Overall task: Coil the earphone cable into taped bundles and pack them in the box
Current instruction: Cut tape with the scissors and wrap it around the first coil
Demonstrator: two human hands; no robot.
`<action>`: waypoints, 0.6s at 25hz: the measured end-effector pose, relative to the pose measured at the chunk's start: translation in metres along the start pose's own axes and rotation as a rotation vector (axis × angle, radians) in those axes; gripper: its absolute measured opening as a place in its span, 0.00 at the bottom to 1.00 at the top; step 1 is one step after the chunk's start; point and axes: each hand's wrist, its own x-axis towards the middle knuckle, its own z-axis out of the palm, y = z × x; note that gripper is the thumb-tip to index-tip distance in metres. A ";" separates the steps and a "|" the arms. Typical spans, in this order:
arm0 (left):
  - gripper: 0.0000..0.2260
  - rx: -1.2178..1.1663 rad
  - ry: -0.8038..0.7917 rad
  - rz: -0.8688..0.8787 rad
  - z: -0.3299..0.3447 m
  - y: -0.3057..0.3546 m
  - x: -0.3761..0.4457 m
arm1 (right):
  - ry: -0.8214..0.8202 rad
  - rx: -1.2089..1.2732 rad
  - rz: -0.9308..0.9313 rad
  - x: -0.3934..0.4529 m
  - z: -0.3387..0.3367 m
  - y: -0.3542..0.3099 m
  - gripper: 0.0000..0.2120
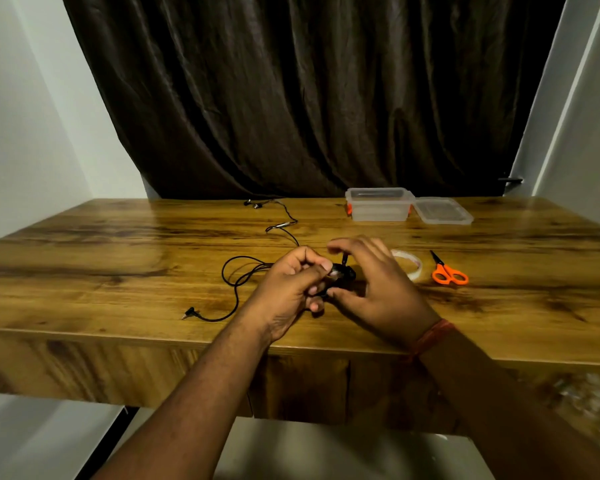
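table point(118, 244): glossy golden-brown wood grain, dark streaks
earphone cable point(236, 289): black, metallic jack
coiled bundle point(343, 273): black
box point(378, 209): translucent clear, orange latches
lid point(444, 211): translucent clear
tape roll point(409, 265): clear/whitish
scissors point(449, 273): orange handles, dark blades
curtain point(291, 98): dark brown, sheen
wrist band point(430, 336): orange-red
walls point(21, 133): white

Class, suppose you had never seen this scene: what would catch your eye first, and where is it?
First, the left hand and right hand meeting at the table's front middle around a dark cable bundle. Next, the orange scissors to their right. Then the clear box at the back, its lid beside it.
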 end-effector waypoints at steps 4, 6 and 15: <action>0.07 -0.041 -0.054 -0.029 0.001 0.002 -0.003 | 0.038 0.072 0.033 0.000 0.002 0.005 0.18; 0.07 -0.031 -0.061 -0.019 0.000 0.003 -0.004 | 0.035 0.059 0.049 0.000 0.001 0.005 0.15; 0.09 0.044 -0.044 0.057 0.004 0.002 -0.004 | 0.106 0.118 0.108 -0.002 -0.003 -0.001 0.14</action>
